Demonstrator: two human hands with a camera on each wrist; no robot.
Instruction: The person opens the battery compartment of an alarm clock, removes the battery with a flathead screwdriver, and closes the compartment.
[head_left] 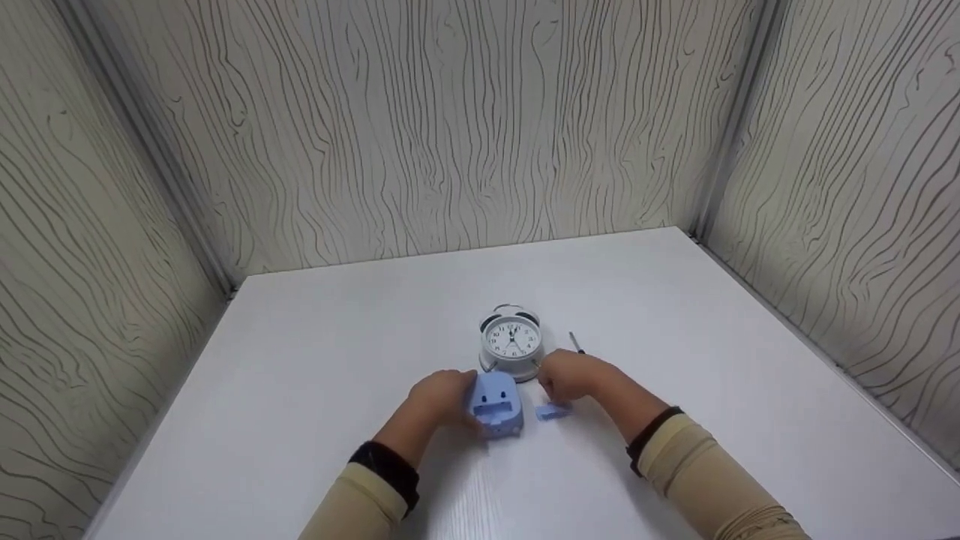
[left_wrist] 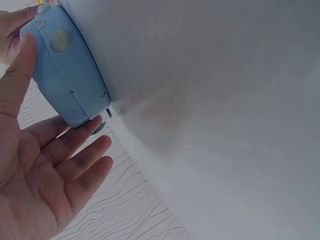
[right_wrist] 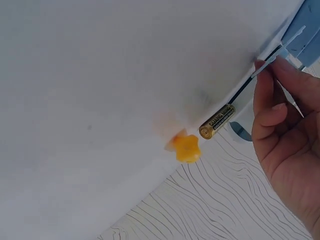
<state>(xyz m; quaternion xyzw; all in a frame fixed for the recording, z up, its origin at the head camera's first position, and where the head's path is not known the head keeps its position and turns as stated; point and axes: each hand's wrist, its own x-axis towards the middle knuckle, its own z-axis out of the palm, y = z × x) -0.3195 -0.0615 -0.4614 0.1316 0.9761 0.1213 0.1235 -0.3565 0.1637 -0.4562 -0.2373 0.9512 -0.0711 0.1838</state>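
A light-blue rounded plastic device stands on the table, an open rectangular slot facing up in the head view. My left hand holds it from the left side; in the left wrist view the thumb lies along one face and fingertips touch the lower edge near a round pale button. Just right of the device, my right hand pinches a small light-blue cover between thumb and fingertips. In the right wrist view that thin cover is seen edge-on.
A white twin-bell alarm clock stands right behind the device. Beyond my right hand lies a thin metal rod with a dark end. A gold-and-black battery and a yellow star-shaped piece show in the right wrist view. Patterned walls border the white table.
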